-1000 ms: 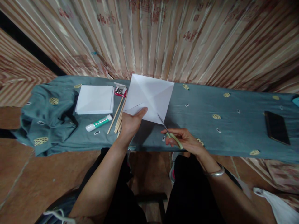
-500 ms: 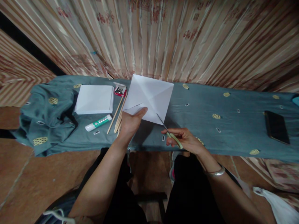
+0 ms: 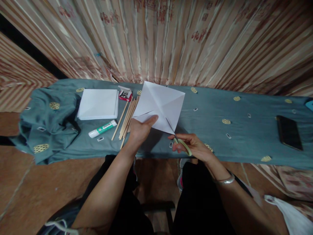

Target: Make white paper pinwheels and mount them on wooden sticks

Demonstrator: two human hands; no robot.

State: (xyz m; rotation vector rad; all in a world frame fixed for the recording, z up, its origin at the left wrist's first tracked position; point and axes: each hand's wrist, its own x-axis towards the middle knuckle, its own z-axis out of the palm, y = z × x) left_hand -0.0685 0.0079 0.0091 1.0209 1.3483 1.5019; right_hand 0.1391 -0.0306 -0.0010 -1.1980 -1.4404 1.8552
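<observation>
A square sheet of white paper point(image 3: 163, 101) with diagonal creases is held up over the cloth by my left hand point(image 3: 141, 130), which pinches its near left edge with the thumb on top. A slit runs inward near that left corner. My right hand point(image 3: 193, 147) grips scissors point(image 3: 182, 146) with pale green handles. Their blades meet the paper at its near right corner and point inward along a crease. Part of the lower blade is hidden by the sheet.
Left of the paper lie several wooden sticks point(image 3: 128, 119), a glue stick point(image 3: 102, 128), a small red box of metal pins point(image 3: 125, 93) and a stack of white paper point(image 3: 97, 104). A black phone point(image 3: 290, 133) rests far right on the teal cloth point(image 3: 244, 140). Curtains point(image 3: 156, 42) hang behind.
The paper and my left hand have shifted slightly right and toward me, so the near right corner sits further into the scissors. More of the sticks shows.
</observation>
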